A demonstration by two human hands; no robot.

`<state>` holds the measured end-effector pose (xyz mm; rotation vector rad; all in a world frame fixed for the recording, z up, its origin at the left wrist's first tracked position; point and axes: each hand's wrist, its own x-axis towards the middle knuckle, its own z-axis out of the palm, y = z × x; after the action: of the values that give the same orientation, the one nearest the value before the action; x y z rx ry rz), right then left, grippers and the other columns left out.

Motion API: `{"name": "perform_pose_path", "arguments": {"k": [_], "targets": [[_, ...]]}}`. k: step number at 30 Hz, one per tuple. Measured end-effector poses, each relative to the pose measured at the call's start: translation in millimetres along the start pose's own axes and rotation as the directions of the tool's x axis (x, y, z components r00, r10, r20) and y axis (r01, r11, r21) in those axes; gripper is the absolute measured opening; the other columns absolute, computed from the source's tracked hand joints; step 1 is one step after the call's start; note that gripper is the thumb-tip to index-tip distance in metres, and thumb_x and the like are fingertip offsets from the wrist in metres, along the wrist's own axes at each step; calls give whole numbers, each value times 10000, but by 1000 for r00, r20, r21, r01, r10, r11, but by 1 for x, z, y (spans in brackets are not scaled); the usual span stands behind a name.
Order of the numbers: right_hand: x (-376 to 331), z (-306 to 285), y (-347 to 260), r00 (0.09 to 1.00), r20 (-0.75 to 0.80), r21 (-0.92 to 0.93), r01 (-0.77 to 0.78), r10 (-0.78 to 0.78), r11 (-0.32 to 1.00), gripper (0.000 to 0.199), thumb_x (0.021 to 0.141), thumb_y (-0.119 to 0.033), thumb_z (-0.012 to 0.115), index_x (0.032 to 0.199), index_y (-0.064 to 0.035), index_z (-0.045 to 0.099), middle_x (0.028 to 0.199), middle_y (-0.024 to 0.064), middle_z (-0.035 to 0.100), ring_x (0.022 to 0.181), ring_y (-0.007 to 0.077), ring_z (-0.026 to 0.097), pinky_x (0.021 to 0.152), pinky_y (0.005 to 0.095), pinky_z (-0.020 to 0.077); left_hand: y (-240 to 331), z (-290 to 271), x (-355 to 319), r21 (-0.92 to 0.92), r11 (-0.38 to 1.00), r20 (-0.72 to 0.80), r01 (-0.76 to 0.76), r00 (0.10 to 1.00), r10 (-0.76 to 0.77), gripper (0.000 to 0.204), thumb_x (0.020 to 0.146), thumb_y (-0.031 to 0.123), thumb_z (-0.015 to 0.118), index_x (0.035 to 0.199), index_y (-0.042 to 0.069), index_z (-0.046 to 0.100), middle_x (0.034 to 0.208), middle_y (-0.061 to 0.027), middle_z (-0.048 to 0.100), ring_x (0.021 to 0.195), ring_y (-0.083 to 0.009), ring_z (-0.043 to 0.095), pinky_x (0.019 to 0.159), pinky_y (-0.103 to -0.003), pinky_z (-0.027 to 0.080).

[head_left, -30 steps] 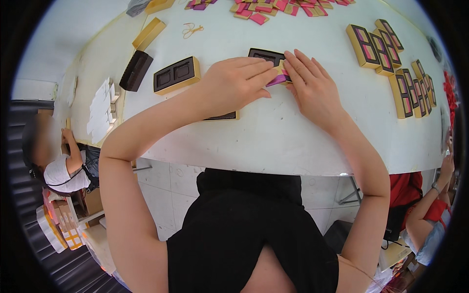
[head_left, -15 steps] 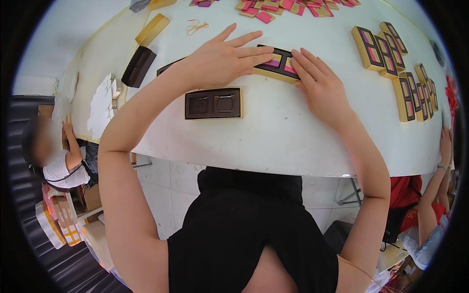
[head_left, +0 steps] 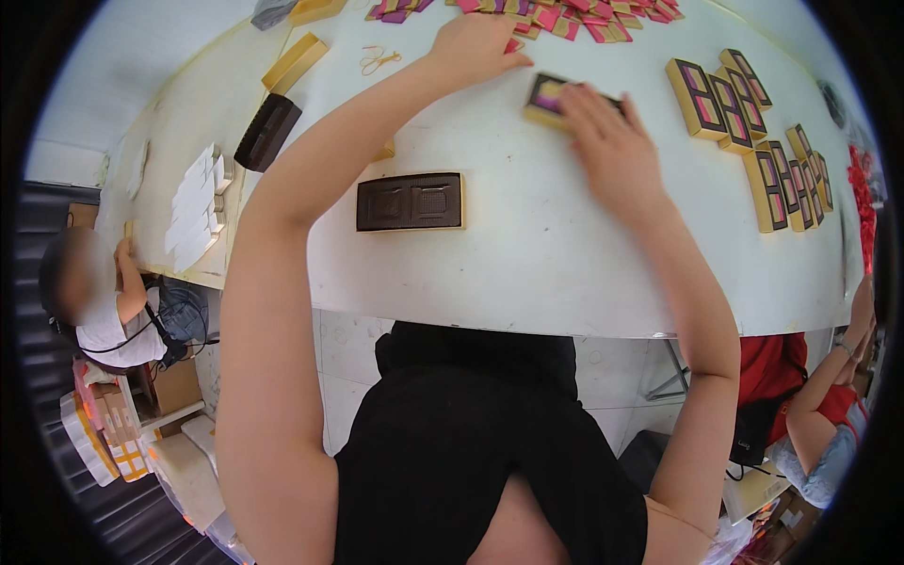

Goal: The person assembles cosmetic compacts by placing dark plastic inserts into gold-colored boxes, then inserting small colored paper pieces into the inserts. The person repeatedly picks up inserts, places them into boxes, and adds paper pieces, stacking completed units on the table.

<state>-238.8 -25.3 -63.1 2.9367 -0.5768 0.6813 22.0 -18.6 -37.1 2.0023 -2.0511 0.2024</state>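
Observation:
My left hand reaches to the far side of the table, over the near edge of a pile of pink, purple and gold packets. Its thumb is spread away from the fingers, and the fingertips are partly lost against the pile. My right hand, slightly blurred, lies over a small gold box with a dark tray, gripping its right part. A purple and gold packet shows in the box's left compartment. Nearer me sits another gold box with a bare dark two-compartment tray. My left forearm mostly hides one more gold box.
Filled gold boxes stand in two groups on the right. At left are a dark tray, an open gold sleeve, gold ties and stacked white pieces. Other people sit at the left and right edges.
My left hand has left the small gold box and moved up to the packet pile. That box has shifted right and slightly away under my right hand.

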Motion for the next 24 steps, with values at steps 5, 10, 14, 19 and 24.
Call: {"name": "perform_pose_path", "arguments": {"k": [5, 10, 14, 19, 24], "targets": [[-15, 9, 82, 929, -153, -403, -370, 337, 837, 468, 926, -199, 573, 1360, -52, 479, 1391, 96, 517, 1328, 254, 452, 1109, 545, 287, -2, -5, 8, -129, 981, 82, 145, 987, -135, 319, 923, 230, 622, 1160, 17, 624, 906, -147, 704, 822, -230, 707, 686, -349, 558], [8, -11, 24, 914, -369, -1, -181, 168, 984, 629, 828, -259, 734, 1356, -36, 475, 1357, 146, 523, 1239, 331, 498, 1027, 488, 391, 26, -60, -38, -904, 48, 396, 426, 873, -285, 269, 971, 144, 563, 1160, -43, 605, 1034, -146, 686, 914, -218, 709, 818, -316, 590], [9, -32, -48, 879, -477, 333, 190, -8, 924, 518, 758, -140, 796, 1228, -44, 601, 1211, 143, 571, 1034, 303, 571, 851, 372, 522, 62, -82, -83, -858, -65, 514, 510, 853, -90, 272, 973, 122, 558, 1186, -44, 594, 1082, -143, 676, 958, -226, 697, 874, -315, 581], [-5, -40, -68, 921, -382, 595, 178, 81, 784, 268, 739, -9, 767, 992, -83, 715, 1030, 100, 611, 879, 250, 589, 688, 326, 522, 63, -116, -139, -816, 193, 547, 545, 836, -48, 309, 931, 115, 617, 1197, -40, 599, 1126, -139, 676, 982, -183, 682, 872, -296, 565], [0, -36, -60, 914, -401, 541, 284, -54, 792, 274, 704, 12, 763, 959, -65, 703, 1000, 87, 612, 865, 248, 576, 662, 331, 492, 8, -112, -204, -90, 964, 115, -252, 959, 261, 532, 723, 110, 796, 1231, 98, 637, 1322, -93, 595, 1173, -297, 593, 943, -389, 515]]}}
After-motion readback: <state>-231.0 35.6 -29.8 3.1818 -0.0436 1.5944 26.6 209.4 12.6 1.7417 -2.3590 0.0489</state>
